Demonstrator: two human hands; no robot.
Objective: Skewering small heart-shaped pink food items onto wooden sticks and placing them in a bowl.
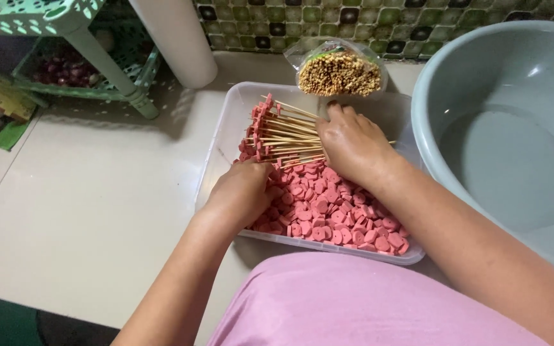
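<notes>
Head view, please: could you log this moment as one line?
left hand: in pink slices | right hand: on skewers | container: clear tray | nearby: grey basin, skewer bag

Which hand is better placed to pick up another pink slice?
Left, probably. The left hand already rests on the pink slices in the clear tray, while the right hand lies on the skewers.

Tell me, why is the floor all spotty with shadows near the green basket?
Head view: light passing through the holes of the green basket throws a dotted shadow on the floor; the big grey bowl shows soft glare on its rim; the pink slices and both hands, left and right, look sharp.
</notes>
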